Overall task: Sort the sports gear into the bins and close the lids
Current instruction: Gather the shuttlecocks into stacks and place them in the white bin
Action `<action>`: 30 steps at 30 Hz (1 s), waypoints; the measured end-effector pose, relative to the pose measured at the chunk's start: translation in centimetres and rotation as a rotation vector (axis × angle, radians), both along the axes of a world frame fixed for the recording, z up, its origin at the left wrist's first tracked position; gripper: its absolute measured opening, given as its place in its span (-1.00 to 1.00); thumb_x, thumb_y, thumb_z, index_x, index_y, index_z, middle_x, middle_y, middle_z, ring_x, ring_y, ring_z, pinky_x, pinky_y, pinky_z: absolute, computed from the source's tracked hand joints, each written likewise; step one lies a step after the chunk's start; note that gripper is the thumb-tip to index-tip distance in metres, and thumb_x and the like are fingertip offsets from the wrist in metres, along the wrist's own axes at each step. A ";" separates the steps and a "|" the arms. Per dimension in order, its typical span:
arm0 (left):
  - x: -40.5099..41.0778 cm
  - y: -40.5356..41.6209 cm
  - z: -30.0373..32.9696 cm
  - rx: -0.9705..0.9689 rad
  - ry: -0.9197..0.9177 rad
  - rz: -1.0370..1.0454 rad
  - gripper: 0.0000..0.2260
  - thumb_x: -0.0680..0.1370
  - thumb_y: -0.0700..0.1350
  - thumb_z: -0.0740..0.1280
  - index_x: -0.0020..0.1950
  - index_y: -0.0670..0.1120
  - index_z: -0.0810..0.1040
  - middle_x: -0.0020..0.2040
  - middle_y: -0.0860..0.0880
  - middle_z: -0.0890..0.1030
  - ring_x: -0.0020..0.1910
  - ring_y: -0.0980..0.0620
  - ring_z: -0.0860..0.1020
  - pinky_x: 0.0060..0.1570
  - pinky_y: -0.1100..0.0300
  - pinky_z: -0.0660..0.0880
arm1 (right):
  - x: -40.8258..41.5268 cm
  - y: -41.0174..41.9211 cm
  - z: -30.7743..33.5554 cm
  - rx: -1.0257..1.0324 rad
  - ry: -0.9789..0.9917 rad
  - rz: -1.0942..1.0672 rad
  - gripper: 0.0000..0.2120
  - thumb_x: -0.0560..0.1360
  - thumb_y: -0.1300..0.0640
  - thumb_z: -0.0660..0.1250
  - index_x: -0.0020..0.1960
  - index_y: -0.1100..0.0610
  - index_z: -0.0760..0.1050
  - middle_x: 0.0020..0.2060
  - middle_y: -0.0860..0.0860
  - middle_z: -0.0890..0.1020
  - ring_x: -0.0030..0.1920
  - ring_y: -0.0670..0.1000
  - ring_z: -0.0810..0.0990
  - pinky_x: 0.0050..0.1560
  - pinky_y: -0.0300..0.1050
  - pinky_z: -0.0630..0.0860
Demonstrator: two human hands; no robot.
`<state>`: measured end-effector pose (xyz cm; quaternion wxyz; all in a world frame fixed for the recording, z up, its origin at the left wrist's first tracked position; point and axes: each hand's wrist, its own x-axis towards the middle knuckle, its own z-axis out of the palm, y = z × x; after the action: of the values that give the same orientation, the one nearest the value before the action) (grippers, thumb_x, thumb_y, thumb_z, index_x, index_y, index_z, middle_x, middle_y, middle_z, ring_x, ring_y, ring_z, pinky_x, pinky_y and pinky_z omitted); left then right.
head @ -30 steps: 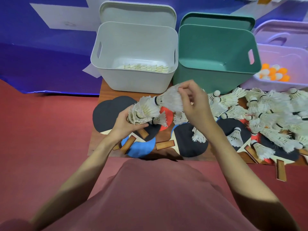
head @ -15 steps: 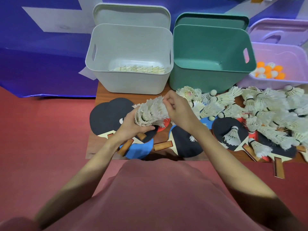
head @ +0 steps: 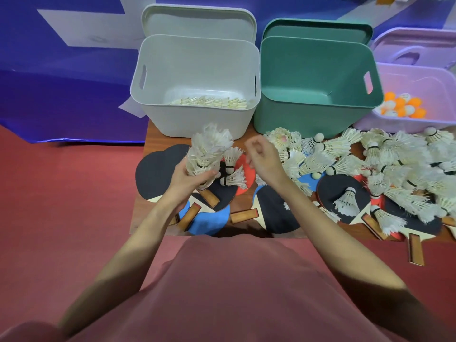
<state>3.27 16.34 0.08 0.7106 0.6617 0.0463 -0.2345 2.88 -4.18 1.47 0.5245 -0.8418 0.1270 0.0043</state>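
My left hand (head: 188, 180) grips a nested stack of white shuttlecocks (head: 208, 149), held upright in front of the grey bin (head: 195, 124). My right hand (head: 262, 157) hovers just right of the stack, fingers loosely curled and holding nothing. The grey bin stands open with shuttlecocks on its floor. Beside it, the green bin (head: 313, 112) looks empty. A lilac bin (head: 414, 119) at the far right holds orange and white balls (head: 401, 107). Loose shuttlecocks (head: 394, 164) are heaped over several table-tennis paddles (head: 276, 211) on the table.
Three lids lean behind the bins: grey (head: 197, 21), green (head: 318, 28), lilac (head: 417, 48). The small wooden table (head: 138, 218) ends just left of a black paddle (head: 155, 171). Red floor surrounds it and a blue wall stands behind.
My right hand pushed a shuttlecock onto the stack in my left hand, then let go and drew back to the right. The stack now stands upright.
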 end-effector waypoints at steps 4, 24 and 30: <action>-0.2 1.4 -0.2 0.015 -0.004 0.060 -0.62 0.41 -0.33 0.47 0.19 -0.12 0.53 0.00 -0.07 0.67 -0.03 0.00 0.63 -0.04 0.10 0.54 | -0.8 0.0 -5.2 -0.355 0.297 0.188 -0.71 0.49 0.09 0.33 -0.34 0.19 0.40 -0.46 0.05 0.42 -0.40 0.01 0.41 -0.29 -0.04 0.38; -0.1 3.0 -0.4 0.061 -0.013 0.062 -0.63 0.42 -0.45 0.40 0.19 -0.23 0.47 -0.23 0.07 0.64 -0.31 0.23 0.59 -0.35 0.38 0.47 | 0.5 1.8 5.6 -0.316 -0.647 0.158 -0.90 0.50 0.28 0.33 -0.03 0.27 0.61 -0.15 -0.01 0.61 -0.05 0.07 0.52 0.00 -0.16 0.45; 1.0 2.8 -0.1 0.034 -0.004 0.019 -0.69 0.43 -0.42 0.41 0.05 -0.11 0.49 -0.37 0.12 0.57 -0.45 0.19 0.47 -0.48 0.35 0.37 | 1.6 4.0 4.1 -0.297 -0.472 0.440 -0.81 0.53 0.20 0.30 0.09 0.24 0.61 -0.09 0.07 0.62 0.09 -0.03 0.45 0.06 -0.16 0.47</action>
<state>4.26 19.13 0.03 0.7015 0.6738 0.0552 -0.2255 4.49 -0.22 5.54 0.3980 -0.8938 -0.1829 -0.0959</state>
